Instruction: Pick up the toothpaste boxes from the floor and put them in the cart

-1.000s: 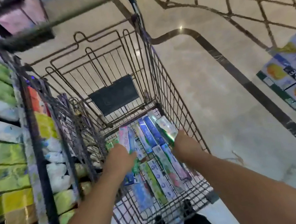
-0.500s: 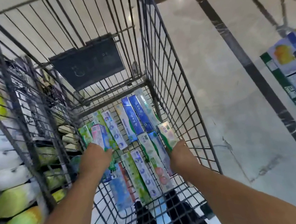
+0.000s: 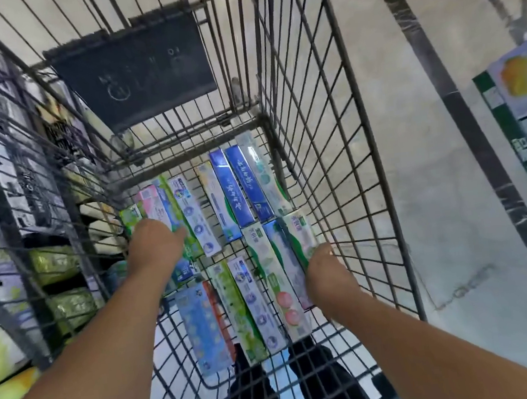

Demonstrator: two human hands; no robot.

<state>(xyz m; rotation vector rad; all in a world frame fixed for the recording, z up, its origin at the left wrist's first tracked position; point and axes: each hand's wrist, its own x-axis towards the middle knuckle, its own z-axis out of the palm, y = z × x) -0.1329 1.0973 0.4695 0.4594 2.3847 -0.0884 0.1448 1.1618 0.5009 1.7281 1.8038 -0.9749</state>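
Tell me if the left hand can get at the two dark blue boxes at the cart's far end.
Probably yes: the left hand is already inside the cart, and nothing lies over the dark blue boxes.

Print on the toothpaste boxes (image 3: pixel 239 187) and on the side cartons (image 3: pixel 518 81) is too blurred to read.

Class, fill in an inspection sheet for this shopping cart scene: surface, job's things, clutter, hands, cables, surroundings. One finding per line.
Surface: pale marbled stone floor with dark inlaid lines.
Job's things: colourful cardboard toothpaste boxes lying in rows on the bottom of the grey wire shopping cart.
Clutter: nothing seen.
Hands: left hand down on boxes at the cart's left; right hand at a green-white box by the right wall; neither grip is visible.
Cables: nothing seen.
Surroundings: shelves of packaged goods left; printed cartons right.
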